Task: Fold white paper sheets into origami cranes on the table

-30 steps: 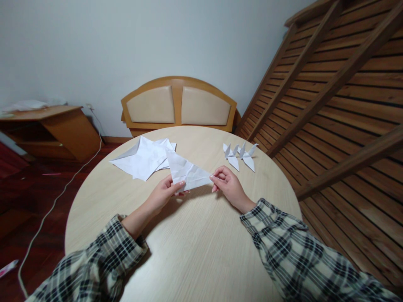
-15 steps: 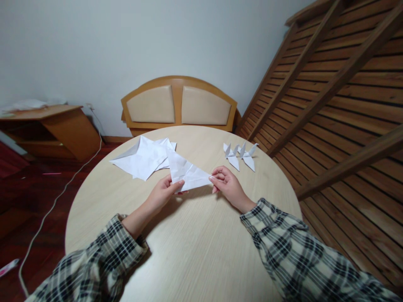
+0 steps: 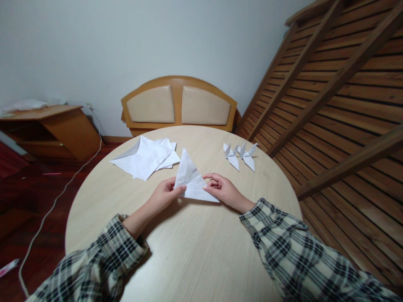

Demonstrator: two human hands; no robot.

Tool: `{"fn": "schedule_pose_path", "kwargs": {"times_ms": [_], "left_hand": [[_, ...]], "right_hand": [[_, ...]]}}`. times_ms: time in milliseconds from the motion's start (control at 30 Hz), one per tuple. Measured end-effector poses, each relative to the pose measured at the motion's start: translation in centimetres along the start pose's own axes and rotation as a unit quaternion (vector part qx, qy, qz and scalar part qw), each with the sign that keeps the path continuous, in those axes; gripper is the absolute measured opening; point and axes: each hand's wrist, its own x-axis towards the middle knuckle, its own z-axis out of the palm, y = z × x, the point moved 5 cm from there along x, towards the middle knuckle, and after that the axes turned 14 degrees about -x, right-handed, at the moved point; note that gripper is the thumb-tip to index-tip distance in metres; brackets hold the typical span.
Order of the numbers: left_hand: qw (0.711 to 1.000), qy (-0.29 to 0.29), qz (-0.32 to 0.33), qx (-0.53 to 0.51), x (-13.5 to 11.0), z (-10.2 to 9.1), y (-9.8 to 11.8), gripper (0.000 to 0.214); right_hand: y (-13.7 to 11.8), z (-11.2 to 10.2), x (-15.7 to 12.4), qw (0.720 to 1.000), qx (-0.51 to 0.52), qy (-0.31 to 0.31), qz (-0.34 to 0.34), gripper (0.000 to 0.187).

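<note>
A white sheet of paper folded into a triangle (image 3: 192, 184) is held between my two hands above the table, one corner pointing away from me. My left hand (image 3: 166, 193) pinches its left edge, thumb on top and fingers behind. On the right side, my right hand (image 3: 224, 191) grips it with the thumb in front and the index finger curled at the edge. Crease lines run across the paper. Beyond my left hand lie several loose white sheets (image 3: 143, 157), overlapping. Two folded paper cranes (image 3: 232, 157) stand side by side at the right back.
The round pale wooden table (image 3: 195, 251) fills the middle. A wooden headboard (image 3: 178, 102) stands behind it, with a slatted wooden panel (image 3: 340, 96) leaning at the right. At the left are a low cabinet (image 3: 69, 130) and a white cable (image 3: 58, 193) along the floor.
The folded paper has turned clockwise, its far corner swinging rightward and its right corner dropping nearer to me. My right hand has shifted from that corner to the paper's right edge.
</note>
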Motion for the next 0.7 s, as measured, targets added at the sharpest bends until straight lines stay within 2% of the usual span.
{"fn": "schedule_pose_path", "kwargs": {"times_ms": [267,500,700], "left_hand": [[0.992,-0.098,-0.041,0.073,-0.5,1.0,-0.6,0.032],[0.987,-0.122,-0.042,0.098,-0.7,1.3,-0.7,0.031],[0.987,-0.121,-0.038,0.102,-0.7,1.5,-0.4,0.033]], "right_hand": [[-0.2,0.5,-0.1,0.999,-0.013,-0.046,0.011,0.027],[-0.6,0.5,-0.2,0.998,-0.038,-0.046,0.0,0.035],[-1.0,0.3,-0.3,0.997,-0.067,-0.039,-0.016,0.038]]}}
